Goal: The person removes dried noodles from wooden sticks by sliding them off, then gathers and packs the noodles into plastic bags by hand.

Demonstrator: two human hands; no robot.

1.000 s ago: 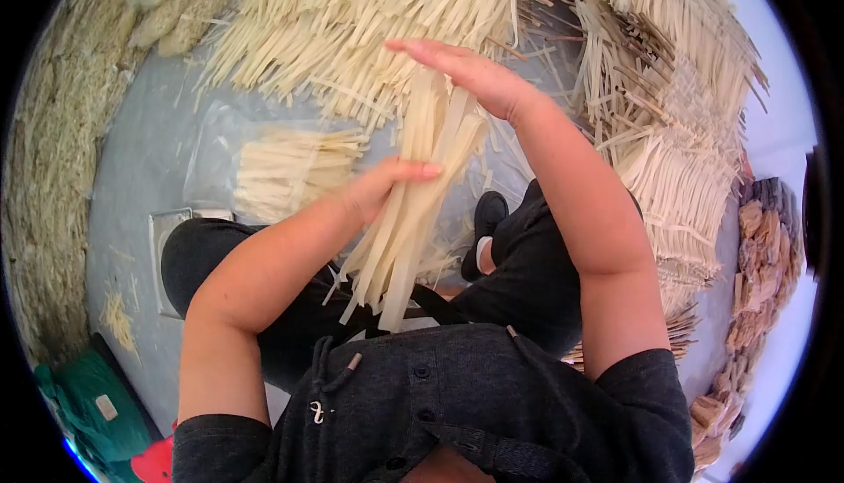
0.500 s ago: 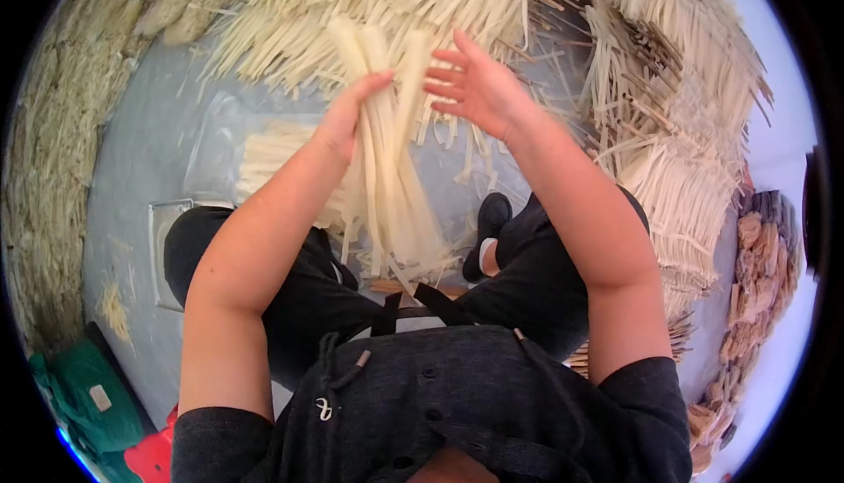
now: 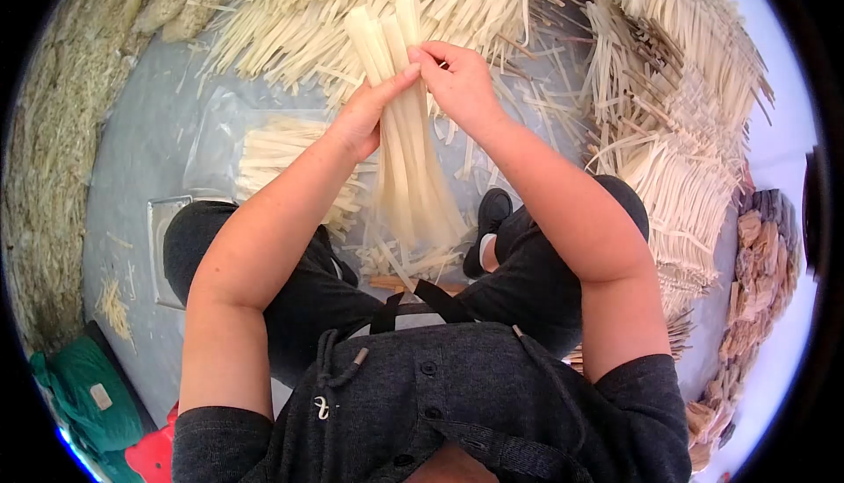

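Note:
Out in front of me is a bundle of pale, flat, ribbon-like strips (image 3: 406, 162), held roughly upright, its lower ends fanning out and blurred. My left hand (image 3: 367, 114) is wrapped round its upper part from the left, thumb across the front. At the bundle's right edge, my right hand (image 3: 462, 87) is closed, thumb and index finger pinching the strips near the left thumb. The material of the strips cannot be made out for certain. Below and left of the bundle lies a low heap of similar strips (image 3: 280, 159) on a clear plastic sheet.
A large pile of pale strips (image 3: 299, 21) spreads across the far floor. Stacked strips with thin sticks (image 3: 673, 193) line the right side, beside brown bundles (image 3: 752, 259). A metal-edged tray (image 3: 158, 259) is by my left knee, with a green bag (image 3: 92, 386) at lower left.
My right hand has moved left from open and apart to pinching the bundle's edge. The bundle and my left hand have shifted slightly right, and the strips are gathered closer.

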